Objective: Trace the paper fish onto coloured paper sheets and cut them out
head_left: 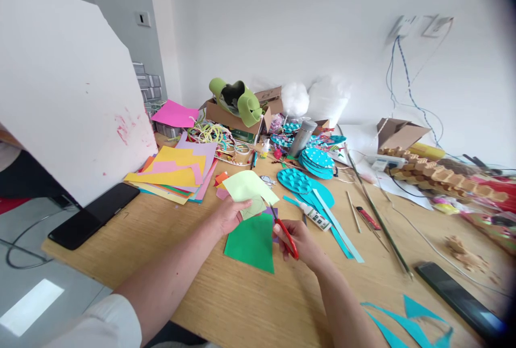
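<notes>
My left hand pinches a sheet of pale green paper, raised above the table. A darker piece with a drawn outline lies against the sheet near my thumb. In my right hand is a pair of red-handled scissors, its blades pointing up at the paper's right edge. Whether the blades are apart cannot be made out. Beneath both hands lies a bright green sheet, with a bit of purple paper beside it.
Coloured paper is stacked at left by a black phone. A glue bottle lies on blue strips right of my hands. Further right are a long stick, a red cutter and another phone. Craft supplies line the wall.
</notes>
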A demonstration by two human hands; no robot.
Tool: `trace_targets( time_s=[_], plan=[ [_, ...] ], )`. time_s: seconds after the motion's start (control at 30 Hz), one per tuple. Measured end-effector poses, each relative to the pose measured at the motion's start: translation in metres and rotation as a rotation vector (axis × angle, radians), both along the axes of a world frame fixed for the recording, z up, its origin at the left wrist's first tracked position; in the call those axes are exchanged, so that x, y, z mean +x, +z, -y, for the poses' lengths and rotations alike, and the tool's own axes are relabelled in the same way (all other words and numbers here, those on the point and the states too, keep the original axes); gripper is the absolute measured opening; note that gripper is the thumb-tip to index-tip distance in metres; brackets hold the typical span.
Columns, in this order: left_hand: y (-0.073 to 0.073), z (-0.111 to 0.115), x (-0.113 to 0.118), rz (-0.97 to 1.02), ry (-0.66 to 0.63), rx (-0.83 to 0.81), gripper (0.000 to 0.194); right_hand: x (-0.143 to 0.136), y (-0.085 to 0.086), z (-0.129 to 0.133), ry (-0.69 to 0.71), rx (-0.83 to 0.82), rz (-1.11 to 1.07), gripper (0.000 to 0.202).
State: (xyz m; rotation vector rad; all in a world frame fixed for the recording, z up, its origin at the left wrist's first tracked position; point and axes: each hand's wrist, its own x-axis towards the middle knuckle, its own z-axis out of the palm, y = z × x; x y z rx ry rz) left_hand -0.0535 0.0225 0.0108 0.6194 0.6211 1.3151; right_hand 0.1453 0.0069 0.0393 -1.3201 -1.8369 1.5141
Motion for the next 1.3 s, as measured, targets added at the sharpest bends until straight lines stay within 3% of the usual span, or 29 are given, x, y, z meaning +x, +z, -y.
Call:
trace_targets(
  time_s=[0.2, 0.37, 0.5, 0.63, 0.77, 0.97, 1.1, 1.3],
  plan=[
    [0.004, 0.004, 0.001, 0.026, -0.061, -0.001, 0.039, -0.004, -0.001, -0.005, -0.410, 0.071, -0.289, 0.045],
    [0.005, 0.014, 0.007, -0.042, -0.280, 0.025, 0.044, -0.001, -0.015, -0.014, -0.573, 0.007, -0.572, 0.037],
    [0.005, 0.017, 0.010, -0.114, -0.317, -0.001, 0.048, 0.001, -0.012, -0.018, -0.711, 0.100, -0.723, 0.035],
    [0.003, 0.008, 0.005, -0.236, -0.217, -0.041, 0.032, 0.009, -0.002, -0.021, -0.846, 0.170, -0.891, 0.032],
    [0.004, -0.008, -0.012, -0.231, 0.020, -0.052, 0.024, 0.024, -0.001, -0.028, -0.937, 0.230, -0.961, 0.029],
    [0.006, -0.031, -0.044, -0.234, 0.328, -0.127, 0.024, 0.031, -0.003, -0.032, -0.949, 0.110, -1.081, 0.025],
    [0.004, -0.043, -0.051, -0.258, 0.414, -0.195, 0.031, 0.029, 0.003, -0.030, -0.973, 0.021, -1.155, 0.025],
    [0.005, -0.058, -0.054, -0.306, 0.478, -0.266, 0.038, 0.029, 0.007, -0.028, -0.882, 0.052, -1.163, 0.026]
  ],
)
